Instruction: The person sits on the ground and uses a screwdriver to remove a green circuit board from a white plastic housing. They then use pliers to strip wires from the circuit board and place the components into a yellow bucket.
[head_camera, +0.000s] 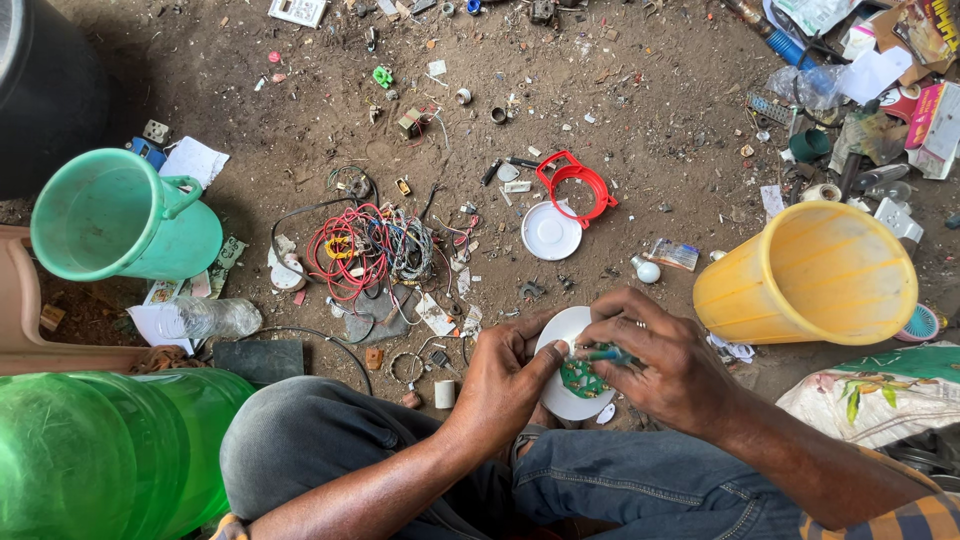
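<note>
We find the person seated over a dirt floor (620, 110), both hands closed about one item held above the lap. The left hand (500, 385) cups a white round housing (562, 335) from the side, thumb pressed on its rim. The right hand (665, 365) curls over the top, fingers pinching a green circuit board (580, 380) that sits against the housing's face. The housing is a disc, so it shows no long axis; its open face is tilted up toward the camera. The board lies flat to that face — partly hidden under the right fingers, so its full outline cannot be told.

On the floor just beyond the hands lie a white round lid (550, 232) and, touching its upper edge, a red ring frame (575, 185). A tangle of red and grey wires (365, 245) lies to the left. A yellow bucket (815, 275) lies tipped on its side at the right, mouth toward the camera; a green jug (115, 215) lies at the left.
</note>
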